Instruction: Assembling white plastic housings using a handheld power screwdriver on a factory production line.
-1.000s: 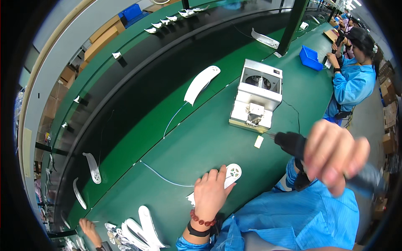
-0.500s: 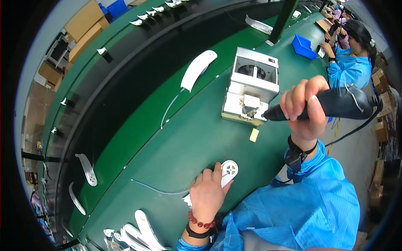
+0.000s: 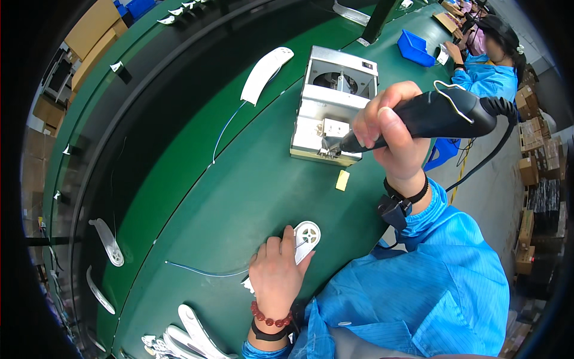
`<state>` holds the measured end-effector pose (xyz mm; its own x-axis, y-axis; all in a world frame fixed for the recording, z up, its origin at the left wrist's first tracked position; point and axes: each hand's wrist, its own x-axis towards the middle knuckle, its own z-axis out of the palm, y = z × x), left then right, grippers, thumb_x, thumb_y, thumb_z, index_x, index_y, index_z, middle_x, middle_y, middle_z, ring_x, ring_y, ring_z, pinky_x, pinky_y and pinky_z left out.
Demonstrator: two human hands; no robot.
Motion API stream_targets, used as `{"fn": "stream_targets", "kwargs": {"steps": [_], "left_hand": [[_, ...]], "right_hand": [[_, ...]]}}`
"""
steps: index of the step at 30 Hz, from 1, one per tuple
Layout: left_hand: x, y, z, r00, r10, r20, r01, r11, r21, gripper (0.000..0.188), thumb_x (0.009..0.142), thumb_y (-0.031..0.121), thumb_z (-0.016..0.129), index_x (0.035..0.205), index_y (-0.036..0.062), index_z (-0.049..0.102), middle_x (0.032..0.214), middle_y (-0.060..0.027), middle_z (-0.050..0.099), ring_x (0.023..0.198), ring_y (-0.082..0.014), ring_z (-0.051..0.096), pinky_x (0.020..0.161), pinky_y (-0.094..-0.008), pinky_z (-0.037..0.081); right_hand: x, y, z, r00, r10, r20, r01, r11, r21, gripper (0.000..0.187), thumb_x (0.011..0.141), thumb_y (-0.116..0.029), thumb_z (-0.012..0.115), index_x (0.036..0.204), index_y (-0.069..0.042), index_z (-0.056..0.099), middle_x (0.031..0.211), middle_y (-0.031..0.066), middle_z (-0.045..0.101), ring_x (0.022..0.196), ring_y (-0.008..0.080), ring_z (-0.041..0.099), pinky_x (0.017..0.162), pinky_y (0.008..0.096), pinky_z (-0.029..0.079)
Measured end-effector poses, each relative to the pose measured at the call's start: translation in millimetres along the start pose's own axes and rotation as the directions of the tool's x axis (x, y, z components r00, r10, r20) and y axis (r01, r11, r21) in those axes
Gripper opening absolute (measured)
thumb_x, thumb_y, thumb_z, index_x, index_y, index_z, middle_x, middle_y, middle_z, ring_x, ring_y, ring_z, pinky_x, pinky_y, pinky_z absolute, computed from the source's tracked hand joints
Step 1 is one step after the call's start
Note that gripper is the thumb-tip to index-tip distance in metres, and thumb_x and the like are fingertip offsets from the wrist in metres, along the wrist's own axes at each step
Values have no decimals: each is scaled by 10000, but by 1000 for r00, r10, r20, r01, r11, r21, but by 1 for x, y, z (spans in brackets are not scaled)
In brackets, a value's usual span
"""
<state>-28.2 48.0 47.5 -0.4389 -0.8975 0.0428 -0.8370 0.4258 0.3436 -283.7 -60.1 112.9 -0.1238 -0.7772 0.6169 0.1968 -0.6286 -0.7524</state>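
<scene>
My left hand (image 3: 276,276) presses flat on a white plastic part with a round ring end (image 3: 307,236), holding it on the green table (image 3: 239,197). A thin blue wire (image 3: 203,272) runs out from under this hand to the left. My right hand (image 3: 391,134) grips a black electric screwdriver (image 3: 427,116) with a coiled cable. Its tip points at the front slot of a grey metal box-shaped machine (image 3: 335,105). A small yellow block (image 3: 342,180) lies just in front of the machine.
A long white curved part (image 3: 266,73) lies beyond, by a black conveyor belt (image 3: 149,119) carrying more white parts. Several white parts (image 3: 191,335) are stacked at the near left. A blue bin (image 3: 417,48) and a seated person in blue (image 3: 487,66) are at the far right.
My right hand has lifted the screwdriver from low at the right up to the machine's front. My left hand stays on the white part.
</scene>
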Motion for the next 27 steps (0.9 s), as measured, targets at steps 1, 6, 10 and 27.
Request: {"fn": "stream_targets", "kwargs": {"steps": [1, 6, 10, 27], "left_hand": [[0, 0, 0, 1000, -2, 3, 2, 1000, 0, 671, 688, 387, 866, 1241, 72, 652, 883, -57, 598, 753, -250, 631, 648, -379, 518], [0, 2, -3, 1000, -13, 16, 13, 1000, -2, 670, 684, 382, 865, 1237, 68, 655, 888, -58, 601, 763, -252, 636, 661, -381, 523], [0, 3, -4, 1000, -12, 18, 13, 1000, -12, 665, 682, 377, 865, 1231, 65, 658, 890, -60, 603, 769, -256, 639, 662, -380, 525], [1, 7, -10, 998, -21, 54, 23, 999, -33, 659, 688, 359, 865, 1233, 57, 652, 906, -70, 604, 775, -260, 639, 661, -390, 516]], "right_hand": [[0, 3, 0, 1000, 11, -7, -11, 1000, 18, 140, 955, 4, 585, 1043, -14, 478, 729, 80, 591, 599, 134, 571, 557, 292, 485], [1, 9, 3, 999, 40, -23, -39, 999, 35, 134, 956, 5, 597, 1040, -10, 494, 745, 77, 599, 611, 128, 578, 568, 280, 487], [1, 12, 5, 998, 64, -15, -64, 998, -7, 133, 949, 15, 607, 1033, -11, 508, 747, 72, 603, 621, 122, 581, 573, 276, 487], [5, 14, 2, 995, 101, -23, -101, 995, 8, 136, 941, 28, 610, 1031, -5, 513, 744, 70, 604, 623, 123, 584, 570, 277, 485]]}}
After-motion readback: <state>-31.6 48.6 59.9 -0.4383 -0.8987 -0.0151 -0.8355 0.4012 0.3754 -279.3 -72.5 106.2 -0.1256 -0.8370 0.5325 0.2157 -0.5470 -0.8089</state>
